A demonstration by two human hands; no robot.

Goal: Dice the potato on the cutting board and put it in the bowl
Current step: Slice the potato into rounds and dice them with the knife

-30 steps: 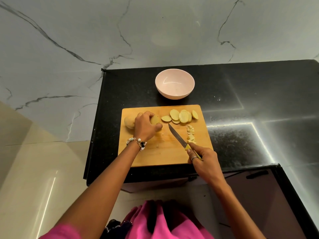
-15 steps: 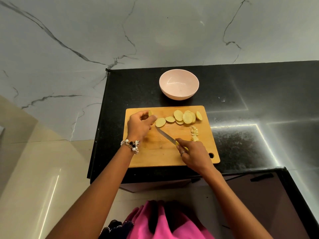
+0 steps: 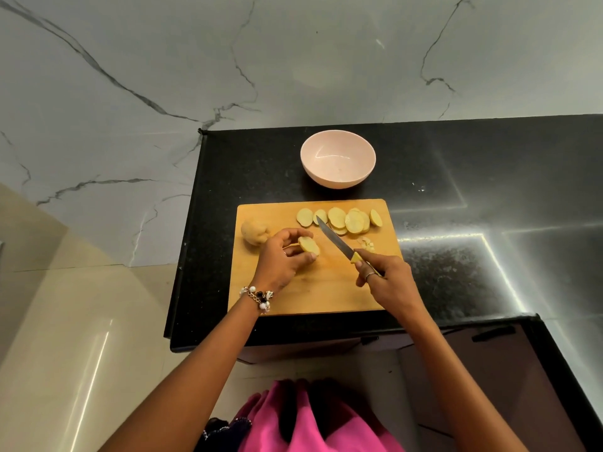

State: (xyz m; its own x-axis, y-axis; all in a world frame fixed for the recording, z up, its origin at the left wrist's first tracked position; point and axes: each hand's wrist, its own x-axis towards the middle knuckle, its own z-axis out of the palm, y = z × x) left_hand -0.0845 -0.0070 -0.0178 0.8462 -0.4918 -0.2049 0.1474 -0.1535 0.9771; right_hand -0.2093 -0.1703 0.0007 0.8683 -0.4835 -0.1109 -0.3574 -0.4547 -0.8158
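A wooden cutting board lies on the black counter. My left hand pinches a potato slice over the board's left half. An uncut potato end sits at the board's left edge. My right hand grips the yellow handle of a knife, whose blade points up-left toward a row of round potato slices along the board's far edge. A small heap of diced bits lies just beyond my right hand. The pink bowl stands empty behind the board.
The black counter stretches to the right and ends at a left edge beside the board. A marble wall rises behind. A dark drawer front with a handle sits below the counter at the right.
My left hand lifted a slice and drew it toward the board's middle, uncovering the potato end. The knife swung right, its tip now by the row of slices.
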